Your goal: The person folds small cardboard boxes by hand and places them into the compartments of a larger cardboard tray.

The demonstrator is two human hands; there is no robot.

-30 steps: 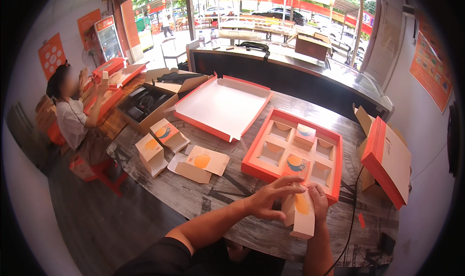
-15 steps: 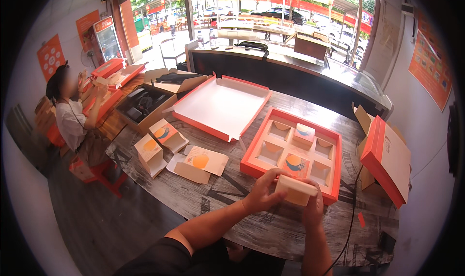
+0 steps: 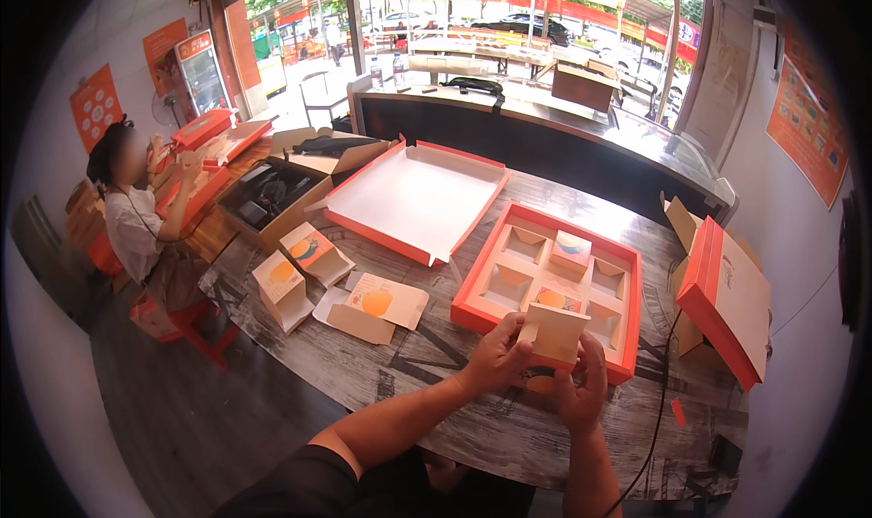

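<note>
A small tan cardboard box (image 3: 552, 336) is held up over the near edge of a large orange box (image 3: 470, 307) with a divided inside. Its left side is in the grip of my left hand (image 3: 498, 353), thumb against the near face. My right hand (image 3: 583, 386) has closed its fingers round the right side. Behind the held box, partly hidden, a printed small box (image 3: 556, 298) sits in a middle compartment. Another printed small box (image 3: 571, 249) fills a far compartment. Several other compartments show bare sloped walls.
A shallow orange lid (image 3: 409, 200) lies inside up on the table (image 3: 427, 409). Folded cartons (image 3: 283, 291) and a flat carton (image 3: 386, 302) are at left. A large closed box (image 3: 724, 300) leans at right beside a dark cable (image 3: 661, 427). A co-worker (image 3: 136, 200) sits far left.
The small box has tipped so its near face stands more upright, and it has risen slightly. My right hand has shifted lower with its fingers and palm turned more into view.
</note>
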